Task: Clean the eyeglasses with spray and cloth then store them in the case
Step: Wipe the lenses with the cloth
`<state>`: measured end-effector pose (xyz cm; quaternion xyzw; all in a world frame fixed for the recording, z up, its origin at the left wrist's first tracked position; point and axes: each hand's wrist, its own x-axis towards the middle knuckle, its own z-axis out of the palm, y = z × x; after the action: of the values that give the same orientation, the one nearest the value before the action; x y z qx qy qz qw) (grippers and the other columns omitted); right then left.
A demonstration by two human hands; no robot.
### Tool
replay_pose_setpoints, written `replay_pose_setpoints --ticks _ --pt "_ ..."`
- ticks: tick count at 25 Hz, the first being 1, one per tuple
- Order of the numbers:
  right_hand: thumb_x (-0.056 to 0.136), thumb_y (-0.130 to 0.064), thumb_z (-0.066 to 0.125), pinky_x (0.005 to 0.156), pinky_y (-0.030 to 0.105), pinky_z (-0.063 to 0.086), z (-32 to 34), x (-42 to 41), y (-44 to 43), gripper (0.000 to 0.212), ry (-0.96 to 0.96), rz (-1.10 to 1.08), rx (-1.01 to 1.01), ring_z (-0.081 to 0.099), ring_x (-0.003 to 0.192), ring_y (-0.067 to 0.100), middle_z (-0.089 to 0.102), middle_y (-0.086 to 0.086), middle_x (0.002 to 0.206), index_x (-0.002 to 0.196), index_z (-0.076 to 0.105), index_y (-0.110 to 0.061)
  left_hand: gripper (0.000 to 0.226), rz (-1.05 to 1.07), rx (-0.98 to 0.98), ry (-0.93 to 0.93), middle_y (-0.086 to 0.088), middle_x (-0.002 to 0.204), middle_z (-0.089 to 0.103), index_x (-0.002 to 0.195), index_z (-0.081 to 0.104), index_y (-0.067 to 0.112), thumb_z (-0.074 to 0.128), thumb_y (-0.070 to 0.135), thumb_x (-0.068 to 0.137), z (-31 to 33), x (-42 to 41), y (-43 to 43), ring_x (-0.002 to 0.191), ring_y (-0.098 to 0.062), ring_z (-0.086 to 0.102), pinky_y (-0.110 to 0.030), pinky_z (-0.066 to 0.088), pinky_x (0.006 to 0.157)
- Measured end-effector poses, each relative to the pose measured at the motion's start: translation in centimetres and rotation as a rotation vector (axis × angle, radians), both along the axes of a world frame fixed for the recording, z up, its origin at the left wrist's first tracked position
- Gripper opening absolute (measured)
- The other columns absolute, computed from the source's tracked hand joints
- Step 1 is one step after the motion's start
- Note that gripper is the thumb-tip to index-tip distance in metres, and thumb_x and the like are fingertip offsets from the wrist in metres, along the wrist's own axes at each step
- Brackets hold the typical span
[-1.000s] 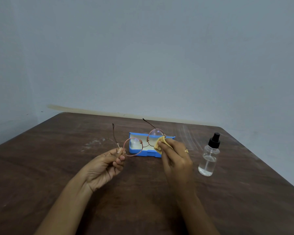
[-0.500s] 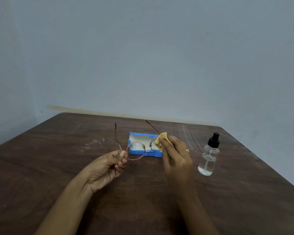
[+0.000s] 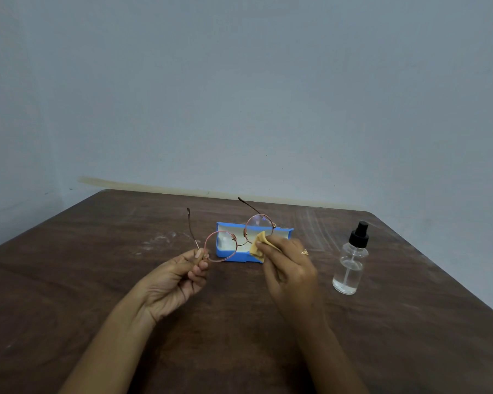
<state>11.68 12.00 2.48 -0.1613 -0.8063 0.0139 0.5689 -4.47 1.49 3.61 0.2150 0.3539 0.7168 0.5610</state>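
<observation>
Holding the eyeglasses (image 3: 258, 223) mid-frame over the open case (image 3: 239, 257), we pinch their lower-left hinge with our left hand (image 3: 174, 282); our right hand (image 3: 291, 268) pinches the cloth (image 3: 261, 245) against the upper-right lens, the frame slanting up rightward.

The light around me is dim, flat and diffuse, turning the wall (image 3: 239, 95) bluish-grey and darker toward its corners. Only soft, faint shadows lie on the dark table (image 3: 69, 280) beneath me. The spray bottle (image 3: 350, 268) catches a pale glint. My wide lens bows the table's edges, and fine detail looks slightly soft.
</observation>
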Motion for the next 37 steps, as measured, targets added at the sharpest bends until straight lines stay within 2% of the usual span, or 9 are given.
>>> replay_pose_setpoints --ticks 4,6,10,16,20,23,29,34,37 --pt "0.071 0.010 0.065 0.083 0.023 0.043 0.0 0.2 0.2 0.025 0.016 -0.049 -0.046 0.052 0.094 0.010 0.071 0.012 0.095 0.093 0.071 0.001 0.053 -0.059 0.041 -0.041 -0.007 0.050 0.052 0.064 0.061 0.000 0.086 -0.009 0.019 0.0 -0.2 -0.1 0.034 -0.006 0.045 -0.010 0.039 0.032" --pt "0.070 0.013 0.065 0.080 0.023 0.043 0.0 0.3 0.3 0.026 0.022 -0.065 -0.059 0.057 0.088 0.012 0.071 0.012 0.094 0.092 0.071 0.001 0.046 -0.061 0.017 -0.023 -0.005 0.050 0.052 0.069 0.057 0.001 0.081 -0.009 0.031 -0.2 -0.2 0.0 0.034 -0.005 0.045 -0.009 0.038 0.033" --pt "0.073 0.008 0.060 0.080 0.019 0.043 0.3 0.3 0.1 0.022 0.059 -0.077 -0.080 0.061 0.085 0.018 0.071 0.012 0.093 0.091 0.071 0.002 0.020 -0.040 -0.028 0.023 -0.002 0.049 0.052 0.074 0.050 0.005 0.050 -0.009 0.059 -0.5 -0.4 0.2 0.034 -0.003 0.044 -0.008 0.037 0.033" --pt "0.077 0.006 0.057 0.084 0.019 0.042 0.3 0.1 -0.1 0.026 0.077 -0.068 -0.086 0.055 0.093 0.014 0.069 0.015 0.098 0.100 0.069 0.003 0.029 -0.053 -0.064 0.084 -0.003 0.050 0.053 0.076 0.048 0.005 0.029 -0.017 0.078 -0.6 -0.6 0.3 0.036 -0.002 0.045 -0.009 0.038 0.033" --pt "0.076 0.007 0.060 0.083 0.017 0.043 0.2 0.1 -0.3 0.025 0.090 -0.059 -0.123 0.062 0.089 0.020 0.068 0.016 0.095 0.099 0.069 0.004 0.025 -0.032 -0.051 0.062 -0.003 0.049 0.053 0.076 0.048 0.004 0.033 -0.015 0.076 -0.6 -0.4 0.4 0.035 -0.003 0.044 -0.008 0.038 0.033" --pt "0.076 0.007 0.061 0.084 0.008 0.040 0.2 -0.1 -0.5 0.024 0.113 -0.038 -0.151 0.059 0.089 0.012 0.068 0.014 0.094 0.097 0.070 0.002 0.014 -0.009 -0.038 0.036 -0.003 0.049 0.052 0.076 0.049 0.004 0.041 -0.006 0.069 -0.5 -0.2 0.3 0.034 -0.003 0.044 -0.008 0.037 0.033" --pt "0.074 0.008 0.062 0.081 0.011 0.042 0.0 -0.5 -0.6 0.022 0.105 -0.024 -0.200 0.058 0.086 0.014 0.069 0.016 0.092 0.094 0.071 0.003 0.028 0.032 -0.032 0.021 -0.003 0.048 0.051 0.077 0.049 0.003 0.027 -0.012 0.084 -0.5 -0.3 0.4 0.033 -0.005 0.043 -0.006 0.036 0.033" --pt "0.074 0.010 0.063 0.080 0.004 0.039 -0.1 -0.8 -0.9 0.023 0.052 0.027 -0.223 0.061 0.085 0.016 0.068 0.016 0.092 0.094 0.071 0.002 0.024 0.032 -0.038 0.025 -0.003 0.047 0.052 0.077 0.049 0.004 0.032 -0.013 0.079 -0.2 0.0 0.3 0.032 -0.005 0.044 -0.006 0.036 0.034" --pt "0.074 0.008 0.062 0.078 0.008 0.041 -0.1 -0.8 -1.0 0.021 0.043 0.047 -0.203 0.061 0.084 0.016 0.068 0.016 0.090 0.091 0.071 0.002 0.026 0.028 -0.054 0.036 -0.002 0.047 0.052 0.076 0.049 0.004 0.030 -0.012 0.083 -0.3 0.0 0.4 0.033 -0.004 0.044 -0.006 0.036 0.033"
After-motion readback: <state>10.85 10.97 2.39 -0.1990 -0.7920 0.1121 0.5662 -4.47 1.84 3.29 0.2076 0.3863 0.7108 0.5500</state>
